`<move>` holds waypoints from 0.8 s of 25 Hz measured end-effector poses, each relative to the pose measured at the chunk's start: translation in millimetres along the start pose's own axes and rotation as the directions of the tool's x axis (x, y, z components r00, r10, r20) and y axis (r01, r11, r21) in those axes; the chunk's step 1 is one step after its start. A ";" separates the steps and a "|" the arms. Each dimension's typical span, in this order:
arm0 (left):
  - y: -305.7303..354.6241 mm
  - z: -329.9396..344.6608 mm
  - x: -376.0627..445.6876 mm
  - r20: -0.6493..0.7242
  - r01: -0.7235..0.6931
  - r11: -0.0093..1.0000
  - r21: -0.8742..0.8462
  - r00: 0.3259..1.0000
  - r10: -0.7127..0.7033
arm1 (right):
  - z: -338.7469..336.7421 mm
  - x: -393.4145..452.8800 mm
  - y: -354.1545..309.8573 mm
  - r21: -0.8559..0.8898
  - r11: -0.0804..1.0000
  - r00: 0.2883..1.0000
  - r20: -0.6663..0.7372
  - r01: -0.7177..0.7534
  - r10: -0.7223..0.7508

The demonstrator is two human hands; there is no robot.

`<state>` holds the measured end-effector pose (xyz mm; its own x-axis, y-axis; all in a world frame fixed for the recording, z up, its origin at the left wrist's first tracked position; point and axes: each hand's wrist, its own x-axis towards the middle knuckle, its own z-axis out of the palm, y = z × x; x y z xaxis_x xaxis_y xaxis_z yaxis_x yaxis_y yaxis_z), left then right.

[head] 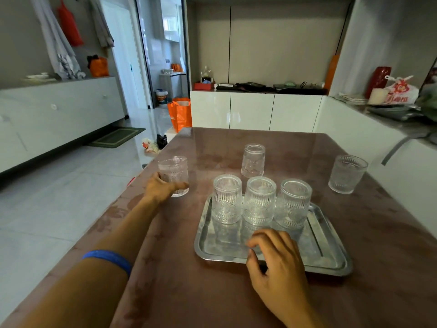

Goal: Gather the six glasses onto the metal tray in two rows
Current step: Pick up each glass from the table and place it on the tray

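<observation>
there are six ribbed glasses in all. three of them stand in a neat row along the far side of the metal tray [331, 259]: the left tray glass [226, 200], the middle tray glass [259, 201] and the right tray glass [293, 203]. they sit close together, just about touching, so that the near half of the tray stays bare for a second row.

the other three are not on the tray yet. they stand on the brown table [189, 292]. the far glass [253, 160] is just behind the tray. the right glass [347, 174] is well off to the right side. the left glass [173, 176] is near the table's left edge.

the left hand [159, 189] reaches out and wraps around the low part of the left glass, thumb on the near side. it looks like a grasp, and the glass seems to be on the table still. i think this one is going to the tray next, to start the second row.

the right hand [274, 254] holds nothing. its fingers are loosely curled and it floats over the tray's near edge, maybe to keep the tray steady or to wait its turn.

there is one tray, and one blue wristband [108, 258] on the left arm.
</observation>
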<state>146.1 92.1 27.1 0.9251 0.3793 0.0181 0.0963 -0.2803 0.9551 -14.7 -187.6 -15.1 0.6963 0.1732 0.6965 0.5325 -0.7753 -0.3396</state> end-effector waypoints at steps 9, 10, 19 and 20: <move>66.2 -44.8 -114.5 0.212 -0.435 0.900 -0.033 0.876 0.432 | -9.8 -1.7 0.9 0.230 0.953 0.972 -0.081 -0.197 0.220; 67.2 -38.7 -121.8 0.209 -0.445 0.895 -0.008 0.875 0.437 | -9.8 -2.6 1.4 0.250 0.941 0.962 -0.095 -0.227 0.257; 43.5 20.3 -145.1 0.422 -0.641 0.726 0.249 0.747 0.514 | -14.0 -5.6 1.9 0.373 0.872 0.927 -0.072 -0.317 0.368; 43.9 21.5 -143.7 0.430 -0.641 0.722 0.261 0.747 0.508 | -14.2 -5.6 1.4 0.368 0.879 0.931 -0.079 -0.305 0.356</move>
<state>25.3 6.3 60.1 0.8975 -0.2378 0.3713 -0.4275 -0.6753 0.6010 -24.6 -198.4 -10.6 0.7999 -0.1630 0.5775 0.4325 -0.5106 -0.7432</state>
